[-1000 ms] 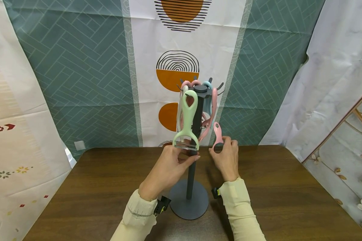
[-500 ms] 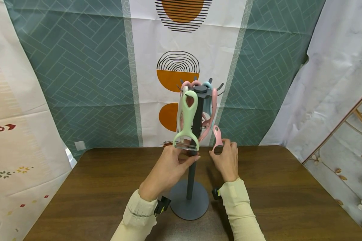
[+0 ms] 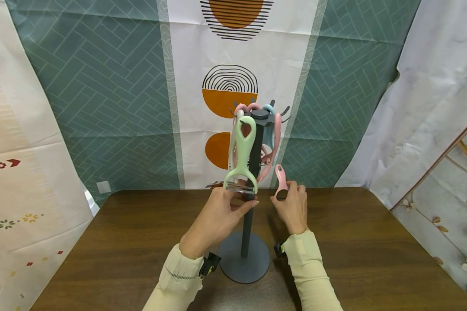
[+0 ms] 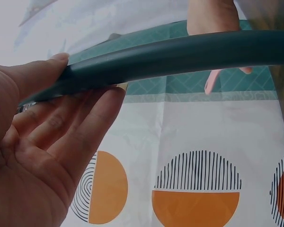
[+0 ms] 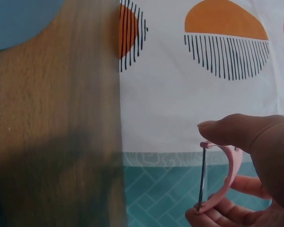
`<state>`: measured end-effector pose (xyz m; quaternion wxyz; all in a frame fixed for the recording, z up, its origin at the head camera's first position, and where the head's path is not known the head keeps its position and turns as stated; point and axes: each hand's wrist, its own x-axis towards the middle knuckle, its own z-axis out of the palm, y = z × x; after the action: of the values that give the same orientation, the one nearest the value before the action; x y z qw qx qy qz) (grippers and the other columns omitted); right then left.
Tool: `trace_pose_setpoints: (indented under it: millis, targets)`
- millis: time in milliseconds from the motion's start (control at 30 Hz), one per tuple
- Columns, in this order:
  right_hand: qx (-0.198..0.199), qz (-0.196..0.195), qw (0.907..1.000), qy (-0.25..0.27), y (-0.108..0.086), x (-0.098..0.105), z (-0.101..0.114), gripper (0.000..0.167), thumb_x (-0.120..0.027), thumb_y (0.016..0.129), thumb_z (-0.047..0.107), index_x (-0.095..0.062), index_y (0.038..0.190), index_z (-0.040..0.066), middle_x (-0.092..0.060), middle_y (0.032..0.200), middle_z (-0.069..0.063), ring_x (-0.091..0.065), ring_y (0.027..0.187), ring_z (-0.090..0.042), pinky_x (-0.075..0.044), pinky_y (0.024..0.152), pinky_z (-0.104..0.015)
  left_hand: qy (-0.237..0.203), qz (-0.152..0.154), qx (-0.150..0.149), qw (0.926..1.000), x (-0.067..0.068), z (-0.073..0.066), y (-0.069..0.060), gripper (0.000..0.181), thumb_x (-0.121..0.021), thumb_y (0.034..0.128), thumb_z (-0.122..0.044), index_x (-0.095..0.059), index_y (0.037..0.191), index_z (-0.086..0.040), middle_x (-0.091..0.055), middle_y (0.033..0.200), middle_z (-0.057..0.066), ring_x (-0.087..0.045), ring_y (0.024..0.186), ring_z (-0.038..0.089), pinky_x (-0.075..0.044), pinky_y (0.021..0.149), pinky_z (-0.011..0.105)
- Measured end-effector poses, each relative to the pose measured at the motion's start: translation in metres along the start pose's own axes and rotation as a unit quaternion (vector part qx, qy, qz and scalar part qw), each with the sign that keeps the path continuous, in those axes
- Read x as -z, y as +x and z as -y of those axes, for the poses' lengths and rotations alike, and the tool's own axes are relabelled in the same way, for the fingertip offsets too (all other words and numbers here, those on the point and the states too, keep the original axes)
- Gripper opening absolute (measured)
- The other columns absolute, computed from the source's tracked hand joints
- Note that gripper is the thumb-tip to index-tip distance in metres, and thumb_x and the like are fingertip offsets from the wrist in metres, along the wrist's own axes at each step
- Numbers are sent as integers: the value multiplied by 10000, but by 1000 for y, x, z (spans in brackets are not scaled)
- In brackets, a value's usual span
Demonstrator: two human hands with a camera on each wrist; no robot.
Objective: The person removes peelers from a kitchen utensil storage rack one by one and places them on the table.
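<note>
So the pink Y-peeler [image 3: 281, 176] is just right of the dark grey utensil stand [image 3: 256, 147] and below its hooks, and that's the gap that matters here. It's in the right hand [image 3: 293, 205], way closer to that one, thumb and fingers pinching the blade end with the handle sticking up. Long axis is roughly upright, leaning slightly toward the stand. Two hooks [image 3: 285, 111] on that upper right side look free to me. Left hand [image 3: 214, 218] has the pole [image 3: 246, 233] gripped between thumb and fingers, right under a hanging green Y-peeler [image 3: 242, 149]. Can't tell if the pink one touches anything hanging. Compared with a second ago, its handle tip sits a bit lower and so do the right fingers; left hand and stand look basically unmoved.
</note>
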<state>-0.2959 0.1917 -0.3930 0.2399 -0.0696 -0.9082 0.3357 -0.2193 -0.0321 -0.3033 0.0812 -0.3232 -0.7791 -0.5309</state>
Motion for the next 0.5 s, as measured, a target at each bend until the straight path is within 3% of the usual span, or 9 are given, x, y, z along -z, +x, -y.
trace_pose_setpoints:
  millis: [500]
  targets:
    - [-200, 316, 9992, -161, -2, -5, -7, 626, -863, 792, 204, -580, 1297, -32, -520, 1256, -289, -512, 1146, -459, -482, 935, -585, 52, -4, -32, 10000, 0, 1, 0, 259, -720, 955, -115, -664, 1206, -148, -707, 1124, 18, -739, 1011, 118, -602, 865, 235]
